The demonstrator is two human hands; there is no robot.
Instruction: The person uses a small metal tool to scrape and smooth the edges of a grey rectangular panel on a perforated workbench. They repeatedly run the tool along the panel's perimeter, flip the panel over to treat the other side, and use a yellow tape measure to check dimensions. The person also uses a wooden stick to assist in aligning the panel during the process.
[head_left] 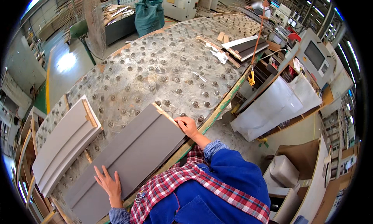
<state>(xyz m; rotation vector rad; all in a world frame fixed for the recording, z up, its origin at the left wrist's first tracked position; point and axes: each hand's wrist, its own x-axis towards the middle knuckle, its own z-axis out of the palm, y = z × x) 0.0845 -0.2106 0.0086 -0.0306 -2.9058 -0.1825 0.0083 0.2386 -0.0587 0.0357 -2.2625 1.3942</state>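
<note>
A long grey panel (134,154) with a raised lengthwise step lies aslant on the table in front of me. My left hand (108,184) rests on its face, palm down with the fingers spread. At the panel's far right corner, my right hand (188,126) is closed over the end edge, its fingers curled and their tips partly hidden. A narrow light wood strip (165,112) runs along that end, up to my right fingers. To the left lies a stack of paler panels (68,142) with a wood piece (90,113) across its end.
The worn metal table (147,84) is studded with ball rollers and has a green-edged rim. Dark and white boards (246,47) lie at its far right. A yellow hook (251,78) hangs on an orange cord beside a control cabinet (314,55). One person (261,8) stands far off.
</note>
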